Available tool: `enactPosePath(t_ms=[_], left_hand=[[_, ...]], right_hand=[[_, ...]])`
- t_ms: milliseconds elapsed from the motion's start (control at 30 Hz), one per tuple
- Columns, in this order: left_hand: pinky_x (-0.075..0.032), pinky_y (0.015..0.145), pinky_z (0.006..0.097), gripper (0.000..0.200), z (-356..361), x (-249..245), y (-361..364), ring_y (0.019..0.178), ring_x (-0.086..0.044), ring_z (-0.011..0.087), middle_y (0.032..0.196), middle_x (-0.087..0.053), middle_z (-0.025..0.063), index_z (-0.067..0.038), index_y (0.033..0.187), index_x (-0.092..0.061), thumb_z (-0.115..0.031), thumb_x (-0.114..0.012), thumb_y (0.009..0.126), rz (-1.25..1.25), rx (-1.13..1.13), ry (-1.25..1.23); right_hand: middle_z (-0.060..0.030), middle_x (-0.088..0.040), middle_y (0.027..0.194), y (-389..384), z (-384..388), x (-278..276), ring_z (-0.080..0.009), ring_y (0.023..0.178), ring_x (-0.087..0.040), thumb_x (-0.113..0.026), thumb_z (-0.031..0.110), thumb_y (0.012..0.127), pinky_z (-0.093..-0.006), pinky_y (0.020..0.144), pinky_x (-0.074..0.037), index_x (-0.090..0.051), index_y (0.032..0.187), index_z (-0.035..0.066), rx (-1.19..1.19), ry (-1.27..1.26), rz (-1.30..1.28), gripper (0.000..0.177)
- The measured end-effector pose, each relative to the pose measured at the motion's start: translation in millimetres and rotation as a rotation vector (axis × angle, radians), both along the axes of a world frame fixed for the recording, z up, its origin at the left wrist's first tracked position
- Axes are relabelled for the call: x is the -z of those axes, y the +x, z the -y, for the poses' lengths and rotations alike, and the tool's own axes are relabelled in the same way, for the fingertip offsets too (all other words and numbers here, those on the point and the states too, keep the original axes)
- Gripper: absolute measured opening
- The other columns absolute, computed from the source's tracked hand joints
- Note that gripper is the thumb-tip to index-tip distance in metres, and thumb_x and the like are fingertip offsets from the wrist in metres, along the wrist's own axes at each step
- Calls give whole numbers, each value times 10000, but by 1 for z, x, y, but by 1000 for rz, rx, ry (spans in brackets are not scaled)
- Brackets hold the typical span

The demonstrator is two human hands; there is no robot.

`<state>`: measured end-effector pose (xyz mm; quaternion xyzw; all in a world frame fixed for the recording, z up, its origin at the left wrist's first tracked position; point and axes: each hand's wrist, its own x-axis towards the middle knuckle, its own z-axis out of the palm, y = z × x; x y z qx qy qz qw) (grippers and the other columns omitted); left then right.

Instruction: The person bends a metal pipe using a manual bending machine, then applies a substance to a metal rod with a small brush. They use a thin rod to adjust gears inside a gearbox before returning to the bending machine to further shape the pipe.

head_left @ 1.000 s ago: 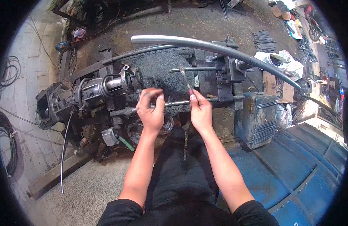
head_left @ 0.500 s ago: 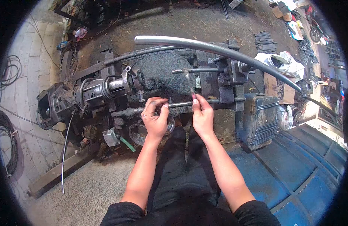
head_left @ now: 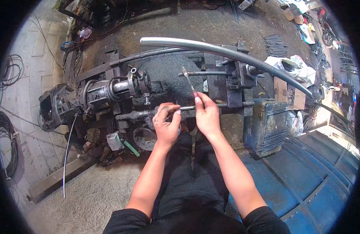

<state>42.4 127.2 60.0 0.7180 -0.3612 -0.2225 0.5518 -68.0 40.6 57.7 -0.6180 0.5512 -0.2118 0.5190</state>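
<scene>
In my right hand [head_left: 207,115], fingers closed round the dark red handle, is a slim brush-like tool [head_left: 190,82] with a silvery shank and a pale tip. The tool slants up and left, its tip overlapping the end of a short horizontal rod [head_left: 209,73]. My left hand [head_left: 167,124] is beside it, fingers curled in and thumb raised. Something thin shows at those fingertips, too small to make out. Both hands are over the near rail [head_left: 205,107] of a greasy metal machine, whose spindle head [head_left: 106,91] lies to the left.
A long curved metal tube [head_left: 211,47] crosses above the machine toward the right. A green-handled hammer [head_left: 117,142] lies below left. On the right stand a worn metal box [head_left: 267,126] and a white sack [head_left: 295,66]. Grey grit [head_left: 164,66] covers the bed.
The tool's tip has swung up and left toward the short rod's end, with my right hand shifting slightly left. My left hand has moved a little to the right.
</scene>
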Motion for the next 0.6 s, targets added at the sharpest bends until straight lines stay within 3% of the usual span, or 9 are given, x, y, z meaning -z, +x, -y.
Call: enactPosePath(t_ms=[33,133,233,333,367,600], left_hand=[[-493,742,262,108,-1,0,-1,820,-612,134,936,-638,79,3,933,-673,13,-644,830,-27,11,21],[-490,743,262,110,1,1,-4,819,-611,133,937,-640,79,0,932,-674,16,-642,828,-37,0,12],[-483,746,258,108,4,0,-2,823,-607,131,938,-639,76,1,932,-673,18,-642,829,-20,-2,-1],[-473,658,257,109,10,0,2,736,-593,130,894,-643,83,-1,931,-682,1,-662,824,20,-23,-43],[-471,658,255,107,12,1,3,736,-592,128,890,-644,79,0,931,-684,2,-660,827,32,-21,-47],[-466,650,251,99,11,5,-3,724,-586,123,890,-644,76,-1,927,-683,-2,-655,832,-7,-24,-45]], right_hand=[[-258,-667,993,1,1,-3,-368,966,-675,-541,167,975,-398,815,-508,-627,1183,18,-35,16,9,270],[-263,-662,971,-2,1,-6,-361,957,-680,-530,164,980,-405,797,-511,-630,1175,18,-161,-2,-39,264],[-250,-673,902,-6,-3,0,-361,856,-699,-528,154,987,-390,718,-521,-634,1155,14,84,-144,24,244],[-240,-676,874,-15,-12,9,-348,818,-704,-537,155,985,-381,696,-517,-630,1154,7,59,-218,2,242],[-232,-678,870,-19,-14,1,-323,807,-702,-537,166,989,-373,700,-512,-626,1149,2,47,-74,-41,245],[-226,-663,855,-23,-16,11,-271,804,-691,-518,190,1003,-372,700,-503,-609,1162,12,82,-83,-2,255]])
